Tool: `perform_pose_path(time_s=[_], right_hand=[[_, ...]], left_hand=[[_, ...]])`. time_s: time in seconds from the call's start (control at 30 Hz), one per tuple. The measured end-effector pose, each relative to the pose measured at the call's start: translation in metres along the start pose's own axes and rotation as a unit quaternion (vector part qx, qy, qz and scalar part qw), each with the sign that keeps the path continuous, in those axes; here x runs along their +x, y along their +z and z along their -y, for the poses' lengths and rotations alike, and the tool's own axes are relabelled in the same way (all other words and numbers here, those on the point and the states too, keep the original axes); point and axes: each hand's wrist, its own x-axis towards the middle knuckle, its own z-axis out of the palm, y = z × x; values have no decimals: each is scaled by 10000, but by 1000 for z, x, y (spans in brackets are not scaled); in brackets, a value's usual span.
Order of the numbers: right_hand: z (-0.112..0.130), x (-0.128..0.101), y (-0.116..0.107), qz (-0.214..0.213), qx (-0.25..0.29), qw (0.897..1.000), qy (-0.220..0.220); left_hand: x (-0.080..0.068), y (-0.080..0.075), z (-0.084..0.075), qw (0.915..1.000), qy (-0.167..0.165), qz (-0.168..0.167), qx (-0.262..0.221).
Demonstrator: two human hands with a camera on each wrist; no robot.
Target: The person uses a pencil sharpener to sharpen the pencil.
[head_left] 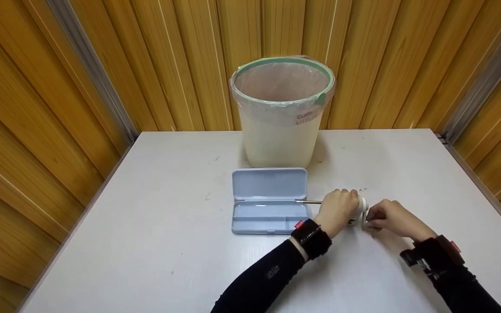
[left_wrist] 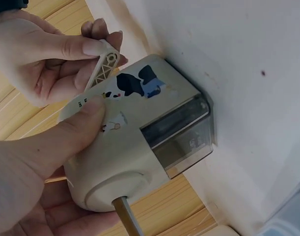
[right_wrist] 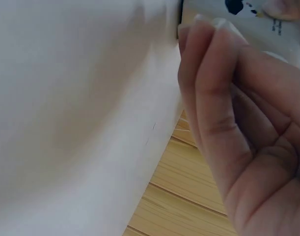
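Note:
A white hand-crank pencil sharpener (left_wrist: 125, 152) with cartoon stickers and a clear shavings drawer (left_wrist: 186, 150) stands on the white table. My left hand (head_left: 337, 211) grips its body, thumb on the stickered side. At its far side, the crank handle (left_wrist: 104, 66) is pinched between the thumb and fingers of my right hand (head_left: 394, 219). Out of the sharpener's front hole sticks a pencil (left_wrist: 126, 216), which points left toward an open light-blue pencil case (head_left: 270, 184) in the head view. The pencil's inner end is hidden inside the sharpener.
Behind the pencil case stands a cream bin (head_left: 281, 139) with a green rim and a clear plastic liner. Wood-panelled walls (head_left: 185, 65) enclose the white table (head_left: 146, 208) at the back and sides.

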Motion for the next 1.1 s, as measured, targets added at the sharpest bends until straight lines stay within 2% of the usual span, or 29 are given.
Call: perform_pose_path(time_s=[0.5, 0.73, 0.93, 1.1], right_hand=[[11, -15, -3, -71, 180, 9997, 131], [18, -21, -8, -247, 55, 9997, 10], [30, -24, -19, -567, -93, 9983, -133], [34, -24, -18, -849, -309, 9957, -183]], left_hand=[[0, -2, -8, 9999, -84, 102, -38], [1, -2, -9, 9997, -170, -82, 131], [2, -3, -6, 9997, -80, 206, 117], [2, -3, -3, 9996, -39, 279, -17]])
